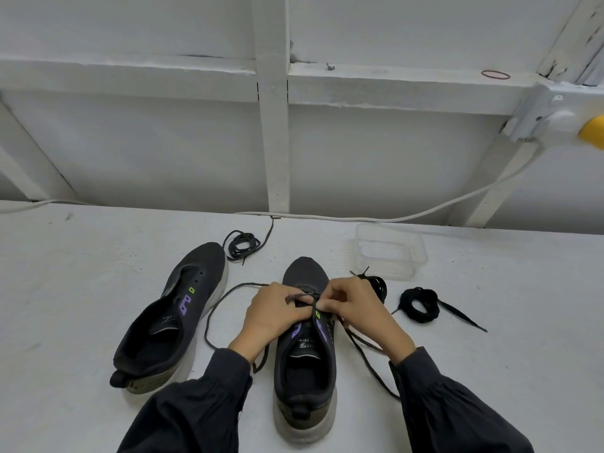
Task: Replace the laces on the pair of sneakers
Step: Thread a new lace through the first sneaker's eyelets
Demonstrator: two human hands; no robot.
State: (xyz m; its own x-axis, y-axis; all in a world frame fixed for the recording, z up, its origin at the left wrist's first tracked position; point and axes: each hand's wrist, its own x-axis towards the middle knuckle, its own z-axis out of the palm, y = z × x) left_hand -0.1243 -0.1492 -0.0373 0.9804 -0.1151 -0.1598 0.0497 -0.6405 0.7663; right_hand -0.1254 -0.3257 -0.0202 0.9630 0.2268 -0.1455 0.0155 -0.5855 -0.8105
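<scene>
Tabletop [81, 273] white, scuffed | white framed wall [163, 152] behind | cable [327, 218] along edge | left hand [273, 313], right hand [358, 310]: fingers [331, 302] pinch lace [206, 331]

matt dark knit cloth sneaker [305, 354] with scuffed rubbery sole; woven cloth lace [225, 308]; clear glossy plastic tub [392, 253]; rough white painted table [81, 289]; soft matt cloth sleeve [196, 410].

Clear tub [420, 256] on white table [81, 289]; white cable [359, 219] along back edge; red band [483, 73] on ledge [392, 73].
</scene>
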